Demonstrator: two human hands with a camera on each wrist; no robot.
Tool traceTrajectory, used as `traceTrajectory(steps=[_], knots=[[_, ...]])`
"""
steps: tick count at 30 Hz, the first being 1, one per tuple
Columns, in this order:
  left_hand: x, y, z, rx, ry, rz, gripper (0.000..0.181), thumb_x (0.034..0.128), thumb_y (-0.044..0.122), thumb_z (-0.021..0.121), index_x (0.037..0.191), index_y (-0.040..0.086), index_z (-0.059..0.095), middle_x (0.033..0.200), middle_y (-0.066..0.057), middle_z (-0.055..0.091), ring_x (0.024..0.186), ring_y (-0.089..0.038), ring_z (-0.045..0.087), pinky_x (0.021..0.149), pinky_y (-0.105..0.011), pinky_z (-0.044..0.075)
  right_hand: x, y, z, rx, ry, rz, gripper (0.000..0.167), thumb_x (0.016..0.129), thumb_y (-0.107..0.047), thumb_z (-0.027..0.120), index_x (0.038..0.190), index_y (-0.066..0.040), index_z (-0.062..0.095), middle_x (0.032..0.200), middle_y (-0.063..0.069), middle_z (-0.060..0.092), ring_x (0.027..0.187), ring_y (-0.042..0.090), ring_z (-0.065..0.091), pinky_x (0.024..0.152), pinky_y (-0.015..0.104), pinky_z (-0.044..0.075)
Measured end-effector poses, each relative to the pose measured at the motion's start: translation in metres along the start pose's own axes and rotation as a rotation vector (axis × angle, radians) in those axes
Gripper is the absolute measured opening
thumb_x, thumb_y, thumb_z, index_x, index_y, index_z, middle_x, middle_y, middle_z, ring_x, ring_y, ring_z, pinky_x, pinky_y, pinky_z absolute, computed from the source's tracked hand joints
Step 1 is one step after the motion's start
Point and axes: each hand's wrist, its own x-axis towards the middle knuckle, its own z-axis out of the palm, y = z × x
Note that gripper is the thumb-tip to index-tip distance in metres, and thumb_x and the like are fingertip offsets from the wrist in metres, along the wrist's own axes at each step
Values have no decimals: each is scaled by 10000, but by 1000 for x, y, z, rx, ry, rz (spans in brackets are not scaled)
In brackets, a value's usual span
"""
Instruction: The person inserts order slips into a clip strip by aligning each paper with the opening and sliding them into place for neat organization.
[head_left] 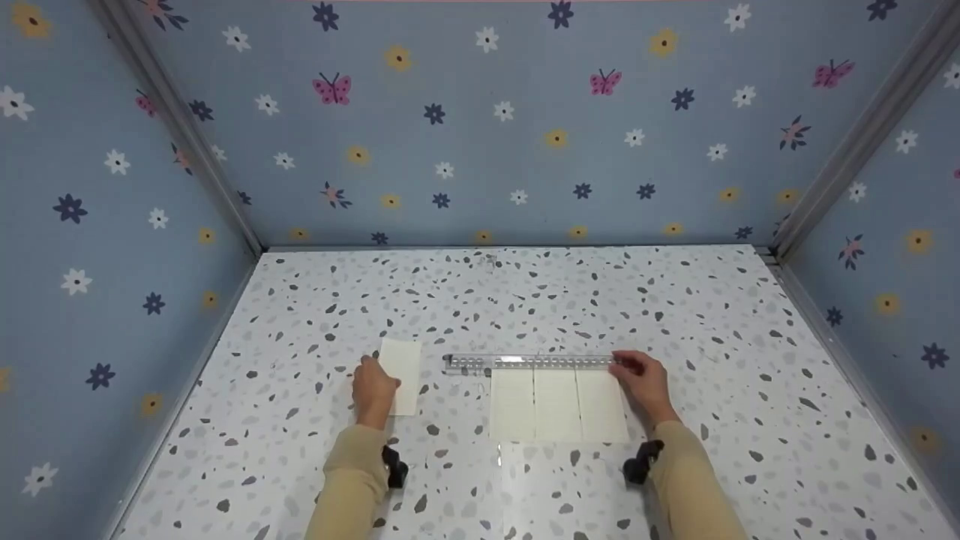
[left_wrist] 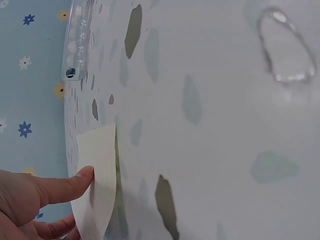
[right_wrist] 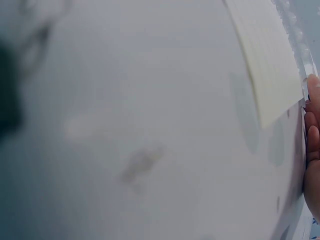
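Note:
My left hand (head_left: 373,391) pinches the left edge of a cream paper slip (head_left: 403,375), with the thumb on top and fingers beneath. In the left wrist view the slip (left_wrist: 102,165) stands slightly bowed off the table. My right hand (head_left: 648,384) grips the right end of a long, narrow clear plastic case (head_left: 517,361) with a row of small round shapes along it. The case lies along the far edge of three cream paper panels (head_left: 556,405), set side by side with thin dark lines between them. Some right fingers (right_wrist: 313,137) look curled.
The white speckled table (head_left: 450,315) is enclosed by blue flowered panels (head_left: 480,120) at the back and both sides. Black wrist devices (head_left: 394,466) sit on both sleeves. Bare tabletop lies between the slip and the panels.

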Motion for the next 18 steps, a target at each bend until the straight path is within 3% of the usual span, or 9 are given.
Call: traceTrajectory(steps=[11,18], knots=[[1,-8,5,-49,74,44,365,690,-122,607,1033,-125,481,994,-301,547,921,-433,520,755,-457,429,1,-1,0,11,-14,43,293,804,-141,635,1091,-94,598,1040,68,580,885,187,503,773,314,393],[-13,-3,-7,-158,61,25,393,720,-96,622,1094,-109,501,1013,-279,552,941,-391,510,778,-460,404,0,-2,0,25,-14,50,286,807,-134,629,1089,-100,599,1036,67,576,884,194,496,774,315,390]])
